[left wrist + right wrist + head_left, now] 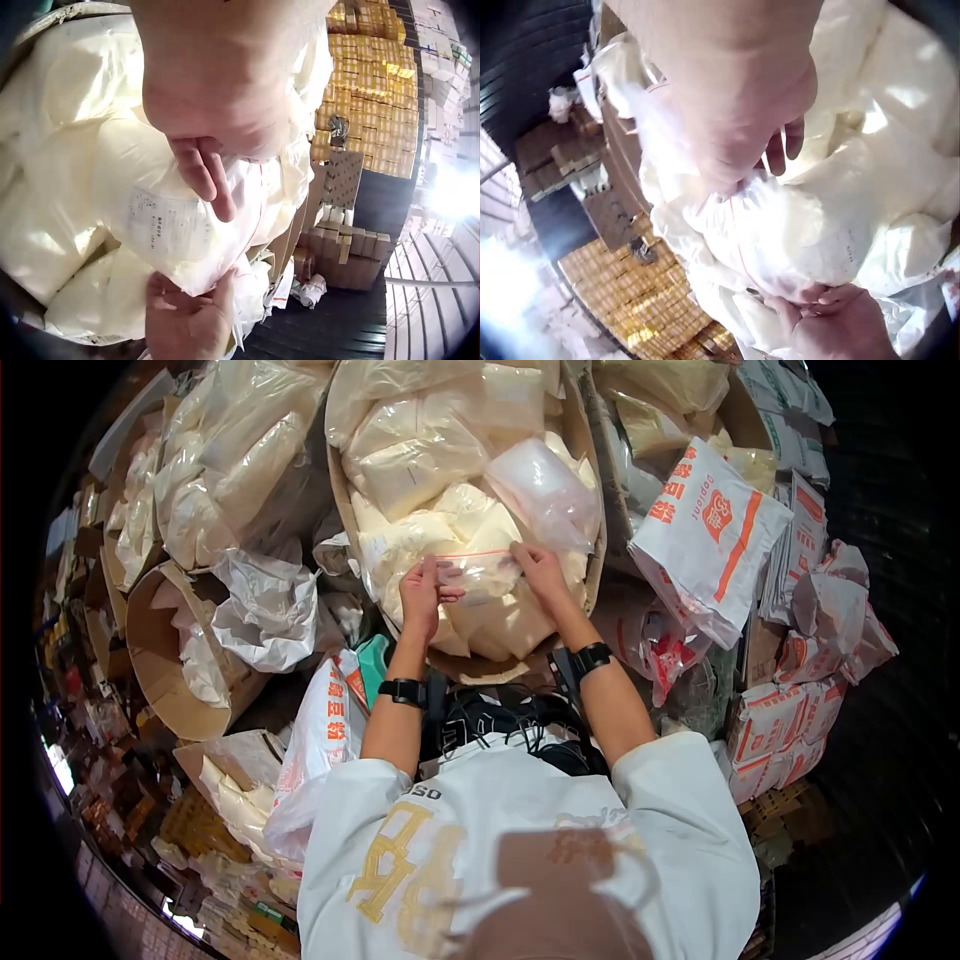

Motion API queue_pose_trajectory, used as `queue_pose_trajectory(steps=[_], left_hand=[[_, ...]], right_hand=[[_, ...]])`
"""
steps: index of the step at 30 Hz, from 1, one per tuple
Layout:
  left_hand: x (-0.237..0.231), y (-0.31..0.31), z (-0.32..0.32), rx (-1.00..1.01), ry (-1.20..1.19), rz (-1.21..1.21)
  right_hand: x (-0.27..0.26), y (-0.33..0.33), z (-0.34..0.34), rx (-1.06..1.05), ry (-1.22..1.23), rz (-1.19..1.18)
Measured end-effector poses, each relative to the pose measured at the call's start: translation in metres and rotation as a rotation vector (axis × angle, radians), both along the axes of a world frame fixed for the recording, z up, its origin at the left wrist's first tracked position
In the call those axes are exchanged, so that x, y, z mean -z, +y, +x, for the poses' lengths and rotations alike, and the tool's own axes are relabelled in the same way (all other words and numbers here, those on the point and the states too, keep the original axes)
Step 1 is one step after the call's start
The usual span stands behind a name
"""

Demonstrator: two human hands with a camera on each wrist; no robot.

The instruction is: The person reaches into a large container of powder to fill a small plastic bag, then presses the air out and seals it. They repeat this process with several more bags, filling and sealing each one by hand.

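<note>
Red-lined bag [495, 598], one, in two hands [421, 600]

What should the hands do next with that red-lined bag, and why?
Perhaps the right hand should press along the red line while the left hand holds steady: both pinch the bag near that line's ends, though whether it's sealed, I can't tell.

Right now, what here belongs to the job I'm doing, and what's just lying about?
Seemingly in the job:
clear bag with the red strip
left hand and right hand, at its strip edge
cardboard container of pale-filled bags beneath it

Apparently just lying about:
orange-printed white sacks at right
crumpled white bag at left
</note>
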State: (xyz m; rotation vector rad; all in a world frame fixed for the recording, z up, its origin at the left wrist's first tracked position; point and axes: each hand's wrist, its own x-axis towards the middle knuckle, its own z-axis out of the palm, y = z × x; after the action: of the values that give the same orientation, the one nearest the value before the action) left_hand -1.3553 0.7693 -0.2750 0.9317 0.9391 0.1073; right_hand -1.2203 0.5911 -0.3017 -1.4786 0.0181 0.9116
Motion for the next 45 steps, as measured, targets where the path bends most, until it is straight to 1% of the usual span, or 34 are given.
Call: queue_pose_trajectory(steps=[2,5,8,9,12,13,17,20,21,24,27,30,38,42,45], left_hand=[[-0.002,0.000,0.002,0.028,0.019,0.038],[-0.006,-0.002,0.005,0.063,0.018,0.057],[-0.005,0.002,0.006,0.073,-0.016,0.059],[-0.006,0.002,0.006,0.074,-0.030,0.055],[-0.006,0.003,0.005,0.065,-0.051,0.032],[-0.007,0.003,0.004,0.059,-0.052,0.022],[-0.005,0.003,0.005,0.044,0.007,0.049],[-0.004,0.003,0.005,0.057,-0.031,0.013],[-0.006,0.002,0.005,0.049,-0.033,0.023],[-0.008,0.003,0.007,0.022,-0.042,0.047],[-0.003,0.002,0.006,-0.001,-0.051,0.057],[-0.001,0.001,0.007,0.000,-0.052,0.056],[0.001,0.001,0.003,-0.014,-0.045,0.036],[0.002,-0.001,0.004,-0.041,-0.060,0.076],[0.002,-0.001,0.006,-0.053,-0.065,0.111]], right_hand=[[-0.030,0.011,0.005,-0.083,-0.425,-0.134],[-0.081,0.036,0.008,-0.280,-1.055,-0.341],[-0.106,0.066,0.010,-0.684,-1.070,-0.421],[-0.096,0.074,0.009,-0.688,-1.071,-0.346],[-0.079,0.090,0.009,-0.837,-0.877,-0.393],[-0.074,0.091,0.010,-0.821,-0.915,-0.337],[-0.055,0.089,0.018,-0.798,-0.890,-0.146],[-0.032,0.087,0.023,-0.752,-0.794,-0.034],[-0.033,0.086,0.023,-0.747,-0.788,-0.033],[-0.037,0.090,0.027,-0.861,-0.678,-0.112],[-0.044,0.096,0.028,-0.922,-0.701,-0.151],[-0.044,0.101,0.025,-0.872,-0.736,-0.103],[-0.038,0.102,0.024,-0.909,-0.750,-0.098],[-0.039,0.103,0.021,-0.896,-0.807,-0.137],[-0.048,0.100,0.020,-0.875,-0.823,-0.100]])
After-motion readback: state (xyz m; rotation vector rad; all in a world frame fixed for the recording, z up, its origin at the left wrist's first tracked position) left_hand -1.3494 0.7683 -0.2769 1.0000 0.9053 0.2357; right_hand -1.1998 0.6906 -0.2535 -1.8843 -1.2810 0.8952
